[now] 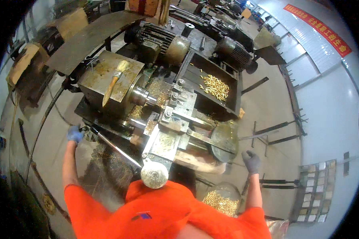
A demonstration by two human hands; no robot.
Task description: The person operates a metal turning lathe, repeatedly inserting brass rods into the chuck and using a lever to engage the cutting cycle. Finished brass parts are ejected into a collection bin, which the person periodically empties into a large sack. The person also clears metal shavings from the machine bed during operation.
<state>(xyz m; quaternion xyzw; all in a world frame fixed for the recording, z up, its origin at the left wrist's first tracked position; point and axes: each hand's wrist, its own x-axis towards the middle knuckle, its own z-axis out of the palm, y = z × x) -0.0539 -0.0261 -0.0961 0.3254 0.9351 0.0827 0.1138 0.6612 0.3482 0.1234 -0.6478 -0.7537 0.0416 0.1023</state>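
The left hand [74, 134], in a blue glove, reaches out to the left side of the lathe [155, 107], its grip clenched on the end of a long metal lever [113, 146] that runs from that hand toward the round knob [154, 174] at the near edge of the lathe. The right hand [251, 161], in a grey glove, hangs in the air to the right of the lathe, grip released, fingers loosely spread, touching nothing. A brush [115, 81] lies on top of the lathe's box-shaped housing. Brass pieces [214, 87] sit in the dark tray [235, 89] behind the lathe, and more fill a bowl [223, 198] just below the right hand.
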